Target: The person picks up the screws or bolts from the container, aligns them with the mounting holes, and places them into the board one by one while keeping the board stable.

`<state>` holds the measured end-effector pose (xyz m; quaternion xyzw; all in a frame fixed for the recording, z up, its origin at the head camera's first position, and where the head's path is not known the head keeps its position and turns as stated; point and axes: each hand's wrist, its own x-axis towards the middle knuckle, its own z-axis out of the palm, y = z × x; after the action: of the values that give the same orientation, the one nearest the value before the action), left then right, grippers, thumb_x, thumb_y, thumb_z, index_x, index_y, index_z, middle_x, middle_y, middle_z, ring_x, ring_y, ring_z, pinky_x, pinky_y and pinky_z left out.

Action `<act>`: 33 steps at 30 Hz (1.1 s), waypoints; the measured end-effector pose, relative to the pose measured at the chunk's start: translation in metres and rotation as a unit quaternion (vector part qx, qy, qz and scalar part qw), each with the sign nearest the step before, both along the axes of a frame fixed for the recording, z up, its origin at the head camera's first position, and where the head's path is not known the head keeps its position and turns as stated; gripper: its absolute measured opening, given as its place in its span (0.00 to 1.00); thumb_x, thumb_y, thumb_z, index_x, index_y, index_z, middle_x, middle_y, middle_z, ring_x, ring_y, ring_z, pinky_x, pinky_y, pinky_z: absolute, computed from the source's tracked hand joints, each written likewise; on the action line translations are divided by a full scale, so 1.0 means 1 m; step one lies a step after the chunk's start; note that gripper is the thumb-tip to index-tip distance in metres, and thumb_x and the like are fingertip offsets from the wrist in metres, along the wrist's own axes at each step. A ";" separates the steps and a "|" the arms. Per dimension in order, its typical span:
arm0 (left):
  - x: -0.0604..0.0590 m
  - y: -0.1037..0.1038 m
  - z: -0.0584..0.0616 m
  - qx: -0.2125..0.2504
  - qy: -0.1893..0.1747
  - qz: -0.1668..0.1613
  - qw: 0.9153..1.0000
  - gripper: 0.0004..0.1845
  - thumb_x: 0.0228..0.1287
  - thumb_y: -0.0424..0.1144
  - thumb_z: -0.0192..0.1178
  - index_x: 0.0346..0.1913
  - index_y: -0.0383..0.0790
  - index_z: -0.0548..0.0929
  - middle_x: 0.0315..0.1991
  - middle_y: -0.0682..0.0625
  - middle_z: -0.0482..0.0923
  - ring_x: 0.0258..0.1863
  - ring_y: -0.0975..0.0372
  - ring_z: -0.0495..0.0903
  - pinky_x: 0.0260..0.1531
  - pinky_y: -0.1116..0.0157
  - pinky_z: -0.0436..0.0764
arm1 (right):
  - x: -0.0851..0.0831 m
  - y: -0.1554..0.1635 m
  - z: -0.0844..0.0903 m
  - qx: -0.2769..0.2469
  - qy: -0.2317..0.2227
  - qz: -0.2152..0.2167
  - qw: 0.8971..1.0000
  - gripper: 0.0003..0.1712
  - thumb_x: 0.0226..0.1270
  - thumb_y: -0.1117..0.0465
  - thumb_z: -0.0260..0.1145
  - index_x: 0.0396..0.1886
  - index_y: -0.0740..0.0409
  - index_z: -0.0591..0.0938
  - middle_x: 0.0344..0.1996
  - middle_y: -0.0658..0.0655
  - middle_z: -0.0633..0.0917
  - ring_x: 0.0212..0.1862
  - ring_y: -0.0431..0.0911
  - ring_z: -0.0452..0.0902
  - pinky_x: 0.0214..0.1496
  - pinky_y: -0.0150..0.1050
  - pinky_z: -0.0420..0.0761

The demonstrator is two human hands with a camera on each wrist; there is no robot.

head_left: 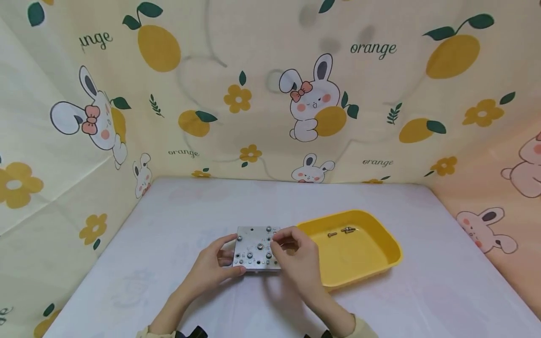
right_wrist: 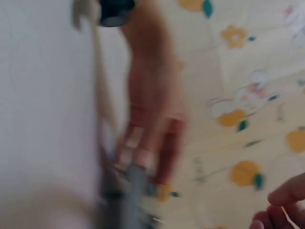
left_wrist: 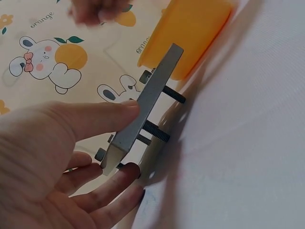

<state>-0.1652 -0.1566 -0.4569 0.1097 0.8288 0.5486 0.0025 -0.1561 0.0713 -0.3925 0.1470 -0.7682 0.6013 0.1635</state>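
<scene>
Metal plate (head_left: 257, 249), square and drilled with rows of holes, is held on the white surface (head_left: 169, 281) just left of the yellow tray (head_left: 380, 244). Several screws (head_left: 259, 246) are already seated in the plate; the left wrist view shows their threaded shanks (left_wrist: 157, 131) passing fully through and projecting from the underside. Other holes remain unfilled, and at least two loose screws (head_left: 343, 231) lie in the tray, so the work appears partly complete, with more screws left to fit.

The left hand (head_left: 213, 267) grips the plate at its left edge: the thumb (left_wrist: 95, 117) presses on the upper face and the fingers (left_wrist: 109, 183) curl beneath. The right hand (head_left: 296, 256) is over the plate's right edge, its fingertips pinched together there; whether they hold a screw cannot be told, as the right wrist view is blurred.

Orientation: the plate is tilted, its near-left edge raised in the left hand, its upper face turned up toward the person. Being roughly square, it has no marked long axis. The screw shanks run perpendicular to the plate, pointing down toward the surface.
</scene>
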 end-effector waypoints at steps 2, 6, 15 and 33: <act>0.000 0.000 -0.001 -0.001 -0.003 0.004 1.000 0.46 0.45 0.38 0.80 0.69 0.40 0.69 0.40 0.45 0.84 0.38 0.56 0.86 0.44 0.58 0.84 | 0.003 0.015 0.017 0.004 0.001 0.022 1.000 0.08 0.57 0.73 0.71 0.33 0.58 0.83 0.32 0.52 0.85 0.34 0.46 0.81 0.40 0.36 0.83; -0.001 -0.001 -0.003 -0.007 -0.008 -0.003 1.000 0.46 0.46 0.39 0.80 0.70 0.41 0.69 0.39 0.46 0.84 0.37 0.58 0.85 0.44 0.60 0.84 | -0.001 0.053 0.040 0.055 -0.006 0.056 0.997 0.06 0.60 0.67 0.73 0.34 0.56 0.83 0.33 0.49 0.85 0.34 0.46 0.82 0.40 0.36 0.84; -0.002 0.002 -0.002 -0.009 -0.005 -0.005 1.000 0.46 0.46 0.38 0.80 0.70 0.40 0.69 0.39 0.46 0.84 0.37 0.57 0.85 0.45 0.59 0.84 | -0.063 0.146 0.079 0.165 -0.103 0.128 0.973 0.15 0.59 0.54 0.75 0.40 0.57 0.85 0.36 0.56 0.86 0.37 0.53 0.83 0.41 0.38 0.86; 0.000 0.000 0.002 0.008 -0.007 -0.001 1.000 0.46 0.45 0.37 0.79 0.70 0.39 0.69 0.41 0.43 0.84 0.38 0.54 0.85 0.45 0.57 0.84 | -0.145 0.188 0.020 0.234 -0.210 0.182 0.932 0.15 0.57 0.58 0.77 0.43 0.61 0.89 0.38 0.57 0.88 0.43 0.48 0.84 0.47 0.32 0.82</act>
<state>-0.1650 -0.1561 -0.4549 0.1068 0.8245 0.5557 0.0083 -0.3016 0.2593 -0.3727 0.1885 -0.8641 0.4411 -0.1524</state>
